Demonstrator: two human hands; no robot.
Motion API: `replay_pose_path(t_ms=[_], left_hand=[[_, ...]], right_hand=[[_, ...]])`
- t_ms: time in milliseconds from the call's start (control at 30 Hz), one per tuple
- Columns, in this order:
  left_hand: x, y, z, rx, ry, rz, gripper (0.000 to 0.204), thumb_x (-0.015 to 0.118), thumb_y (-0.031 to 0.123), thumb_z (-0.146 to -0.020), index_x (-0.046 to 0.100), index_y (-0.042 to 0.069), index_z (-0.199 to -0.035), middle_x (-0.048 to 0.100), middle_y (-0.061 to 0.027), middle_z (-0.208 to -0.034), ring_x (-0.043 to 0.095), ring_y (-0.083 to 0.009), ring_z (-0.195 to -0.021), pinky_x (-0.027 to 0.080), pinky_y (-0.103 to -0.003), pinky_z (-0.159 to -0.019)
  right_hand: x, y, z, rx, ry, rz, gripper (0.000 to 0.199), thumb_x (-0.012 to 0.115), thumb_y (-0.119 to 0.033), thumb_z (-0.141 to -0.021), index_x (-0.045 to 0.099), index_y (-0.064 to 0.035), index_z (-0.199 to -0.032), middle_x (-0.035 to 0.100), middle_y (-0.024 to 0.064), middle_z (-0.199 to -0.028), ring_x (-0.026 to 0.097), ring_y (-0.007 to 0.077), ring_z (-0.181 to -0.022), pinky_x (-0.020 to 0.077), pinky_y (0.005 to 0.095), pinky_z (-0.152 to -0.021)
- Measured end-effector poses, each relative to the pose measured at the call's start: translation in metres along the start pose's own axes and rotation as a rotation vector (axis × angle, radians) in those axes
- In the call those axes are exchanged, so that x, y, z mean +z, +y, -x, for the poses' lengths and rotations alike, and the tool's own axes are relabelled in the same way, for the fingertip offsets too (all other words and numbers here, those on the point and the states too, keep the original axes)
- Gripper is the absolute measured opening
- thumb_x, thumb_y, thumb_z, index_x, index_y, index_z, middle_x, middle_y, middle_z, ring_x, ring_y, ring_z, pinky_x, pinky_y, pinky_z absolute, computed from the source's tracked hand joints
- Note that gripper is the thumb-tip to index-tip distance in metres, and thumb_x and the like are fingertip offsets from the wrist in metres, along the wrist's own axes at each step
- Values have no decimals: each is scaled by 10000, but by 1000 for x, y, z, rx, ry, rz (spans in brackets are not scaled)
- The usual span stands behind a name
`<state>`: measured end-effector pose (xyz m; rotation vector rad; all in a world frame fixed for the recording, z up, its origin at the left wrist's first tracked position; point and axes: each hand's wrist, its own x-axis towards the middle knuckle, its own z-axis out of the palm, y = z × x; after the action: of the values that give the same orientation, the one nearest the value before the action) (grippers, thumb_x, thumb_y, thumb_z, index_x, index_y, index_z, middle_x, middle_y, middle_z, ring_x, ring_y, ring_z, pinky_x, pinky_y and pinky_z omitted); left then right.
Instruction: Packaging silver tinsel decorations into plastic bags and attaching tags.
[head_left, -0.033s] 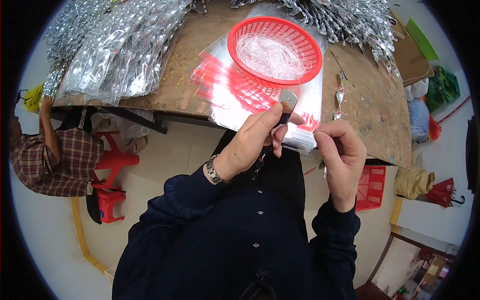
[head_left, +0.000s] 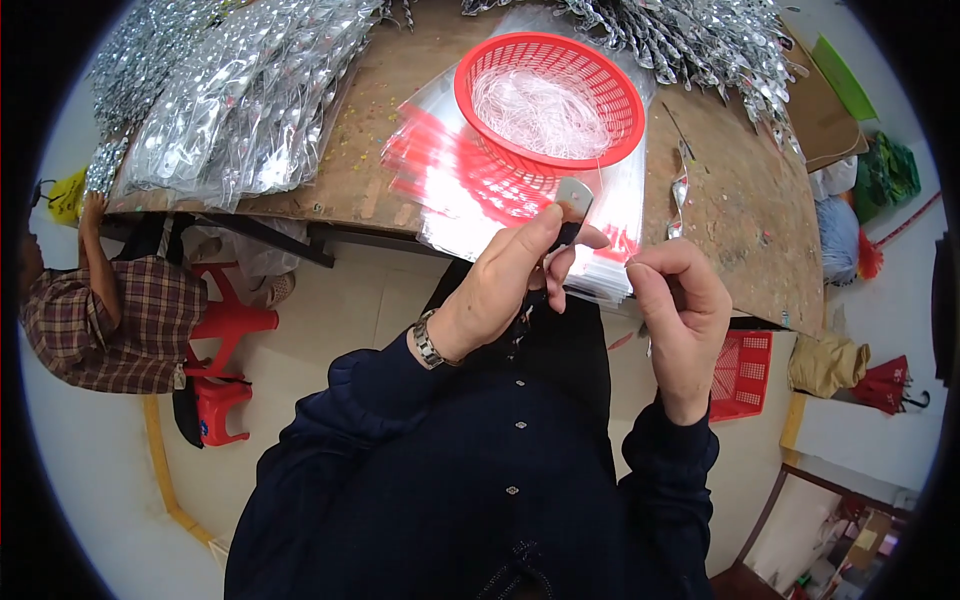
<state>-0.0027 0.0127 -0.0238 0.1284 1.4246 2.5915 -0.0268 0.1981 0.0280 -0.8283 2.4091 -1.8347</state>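
Observation:
My left hand [head_left: 505,275] is closed on a shiny twisted metal strip [head_left: 574,197], whose rounded end stands up past the thumb. Lower coils of that strip hang below the fingers. To the right, my right hand [head_left: 687,312] pinches thumb and forefinger together; what lies between them is too fine to make out. Just beyond both hands, clear plastic bags [head_left: 600,265] with red print lie stacked at the table's edge. A red plastic basket [head_left: 632,125] rests on the bags and holds a tangle of white thread [head_left: 545,112].
Bagged silver spirals [head_left: 245,110] cover the left of the wooden table [head_left: 385,130]; more spirals [head_left: 690,40] pile at the far right. One twisted strip [head_left: 679,190] lies right of the bags. A person in a checked shirt [head_left: 120,320] sits at left by red stools [head_left: 220,400].

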Motion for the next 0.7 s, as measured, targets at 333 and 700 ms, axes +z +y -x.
replay_pose_path(t_ms=[333,700], left_hand=[[3,-6,-1,-25,12,-3,586,355,438,-1036,500,-81,-1266,475,0,-831,543,-107,-811,533,-304,-787],[7,-13,-1,40,38,50,570,371,444,-1033,588,-68,-1157,470,14,-785,512,-94,-745,474,-256,-714]], right_hand=[[10,-2,1,4,81,-20,20,623,-5,-873,609,2,-860,583,1,-798,508,59,-711,398,207,-642],[12,-4,-2,19,110,-31,22,638,0,-852,623,13,-843,599,19,-767,530,73,-680,425,224,-627]])
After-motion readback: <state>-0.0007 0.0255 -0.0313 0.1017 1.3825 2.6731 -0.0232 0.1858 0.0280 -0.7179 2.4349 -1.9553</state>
